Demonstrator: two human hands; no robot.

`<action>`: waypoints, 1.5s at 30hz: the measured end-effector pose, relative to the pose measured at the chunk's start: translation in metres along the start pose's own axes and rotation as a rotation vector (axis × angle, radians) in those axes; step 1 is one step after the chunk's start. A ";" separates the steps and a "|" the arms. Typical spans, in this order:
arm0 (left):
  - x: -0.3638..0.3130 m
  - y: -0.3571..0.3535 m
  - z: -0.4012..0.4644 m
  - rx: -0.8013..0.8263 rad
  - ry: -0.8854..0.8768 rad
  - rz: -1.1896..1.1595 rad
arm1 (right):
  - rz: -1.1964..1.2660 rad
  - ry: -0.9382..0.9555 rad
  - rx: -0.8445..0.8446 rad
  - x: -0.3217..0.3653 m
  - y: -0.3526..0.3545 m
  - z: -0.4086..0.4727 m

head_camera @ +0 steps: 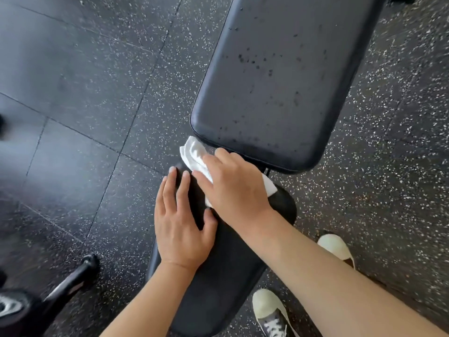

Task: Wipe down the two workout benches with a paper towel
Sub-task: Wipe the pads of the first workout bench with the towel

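Observation:
A black workout bench fills the middle of the view. Its long back pad (279, 81) is dotted with dark wet spots. Its smaller seat pad (226, 276) lies nearer to me. My right hand (233, 188) presses a crumpled white paper towel (194, 154) flat onto the far end of the seat pad, by the gap between the pads. My left hand (179, 227) rests flat on the seat pad's left side, fingers straight, thumb spread. Only one bench is in view.
Black rubber floor tiles with white speckles (97, 117) surround the bench. A black dumbbell (43, 300) lies at the lower left. My two shoes (269, 314) stand to the right of the seat pad.

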State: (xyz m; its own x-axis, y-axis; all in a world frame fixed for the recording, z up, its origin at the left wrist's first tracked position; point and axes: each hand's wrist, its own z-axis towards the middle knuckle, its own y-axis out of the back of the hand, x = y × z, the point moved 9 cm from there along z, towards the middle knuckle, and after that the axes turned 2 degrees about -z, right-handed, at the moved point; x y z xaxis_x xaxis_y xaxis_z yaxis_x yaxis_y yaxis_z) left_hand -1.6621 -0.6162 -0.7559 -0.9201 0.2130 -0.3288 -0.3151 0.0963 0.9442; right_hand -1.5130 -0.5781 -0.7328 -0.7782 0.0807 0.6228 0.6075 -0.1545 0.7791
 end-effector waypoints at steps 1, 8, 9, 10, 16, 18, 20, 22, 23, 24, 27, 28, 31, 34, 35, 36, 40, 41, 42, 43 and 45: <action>0.000 0.000 0.000 0.005 0.005 0.004 | -0.013 0.009 -0.009 -0.012 0.010 -0.011; -0.002 0.000 0.002 0.032 0.032 0.032 | -0.009 -0.053 -0.006 -0.092 0.064 -0.078; -0.002 -0.001 0.001 0.035 0.028 0.036 | -0.006 -0.057 -0.023 -0.091 0.063 -0.079; -0.001 -0.001 0.001 0.036 0.022 0.038 | -0.008 -0.065 -0.042 -0.087 0.060 -0.075; 0.001 -0.002 0.000 0.022 -0.001 0.026 | -0.005 0.009 -0.055 -0.023 0.021 -0.019; -0.001 -0.002 -0.001 0.013 -0.019 0.016 | -0.018 0.029 -0.057 -0.013 0.016 -0.015; 0.000 -0.002 -0.001 0.000 -0.020 0.000 | -0.059 0.001 -0.120 -0.028 0.030 -0.036; 0.001 -0.001 -0.003 -0.013 -0.021 -0.012 | -0.088 -0.084 -0.232 -0.056 0.050 -0.080; 0.001 -0.001 -0.003 -0.020 -0.015 -0.015 | -0.074 -0.143 -0.288 -0.067 0.056 -0.107; 0.002 -0.001 -0.004 -0.026 -0.004 -0.020 | -0.031 -0.198 -0.331 -0.073 0.057 -0.133; 0.003 0.000 -0.005 -0.036 0.015 -0.038 | 0.123 -0.231 -0.334 -0.037 0.025 -0.196; 0.003 0.000 -0.006 -0.037 0.012 -0.043 | 0.121 -0.201 -0.305 -0.016 0.010 -0.214; 0.004 -0.002 -0.004 -0.046 0.002 -0.051 | 0.069 -0.134 -0.246 0.019 -0.020 -0.252; 0.005 -0.003 -0.004 -0.055 -0.001 -0.066 | 0.011 -0.032 -0.277 0.013 -0.013 -0.247; 0.005 -0.004 -0.004 -0.057 -0.004 -0.069 | 0.011 -0.036 -0.323 0.003 -0.004 -0.235; 0.005 -0.003 -0.004 -0.063 -0.009 -0.068 | 0.025 -0.069 -0.390 -0.011 0.007 -0.221; 0.005 -0.003 -0.005 -0.081 -0.013 -0.070 | 0.174 -0.352 -0.608 -0.084 0.048 -0.154; 0.004 -0.003 -0.005 -0.080 -0.014 -0.075 | 0.226 -0.438 -0.634 -0.099 0.051 -0.145; 0.004 -0.003 -0.004 -0.079 -0.009 -0.075 | 0.276 -0.506 -0.665 -0.107 0.051 -0.142; 0.005 -0.003 -0.004 -0.077 -0.001 -0.073 | 0.322 -0.550 -0.699 -0.109 0.049 -0.145; 0.004 -0.003 -0.005 -0.063 0.010 -0.071 | 0.442 -0.612 -0.747 -0.101 0.038 -0.169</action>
State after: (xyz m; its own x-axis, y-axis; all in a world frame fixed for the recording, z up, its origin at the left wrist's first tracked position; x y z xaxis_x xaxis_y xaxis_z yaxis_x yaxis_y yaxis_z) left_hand -1.6659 -0.6203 -0.7599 -0.8972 0.1978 -0.3950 -0.3933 0.0492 0.9181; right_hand -1.4382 -0.7581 -0.7782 -0.1733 0.3192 0.9317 0.4032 -0.8401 0.3628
